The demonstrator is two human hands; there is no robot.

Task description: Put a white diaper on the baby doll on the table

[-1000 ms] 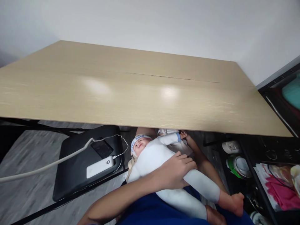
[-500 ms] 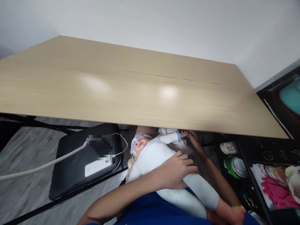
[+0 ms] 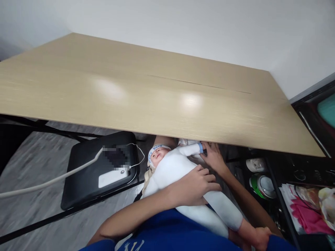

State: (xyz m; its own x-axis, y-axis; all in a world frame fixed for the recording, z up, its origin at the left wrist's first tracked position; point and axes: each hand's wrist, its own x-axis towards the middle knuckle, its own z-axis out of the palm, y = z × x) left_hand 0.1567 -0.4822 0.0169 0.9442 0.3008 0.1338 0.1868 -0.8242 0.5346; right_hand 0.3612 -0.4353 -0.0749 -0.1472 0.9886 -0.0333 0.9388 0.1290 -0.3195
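Observation:
A baby doll in a white outfit and a white headband with blue lettering lies on its back across my lap, its head to the left and bare feet at lower right. My left hand is wrapped over its hip and upper leg. At the doll's blue-cuffed wrist, just under the table edge, is my right hand. Its fingers are bent close to the doll's hand, with a small dark thing between them that I cannot make out. Beside it, a pale, crumpled item is partly hidden below the table.
A wooden table spans the view above my lap. To the left, a black padded stool carries a white phone-like device and a cable. A dark shelf at right holds a green-banded container and pink cloth.
My right hand has come farther out from under the table edge and closed in at the doll's hand. My left hand stays on the doll. The view has shifted slightly.

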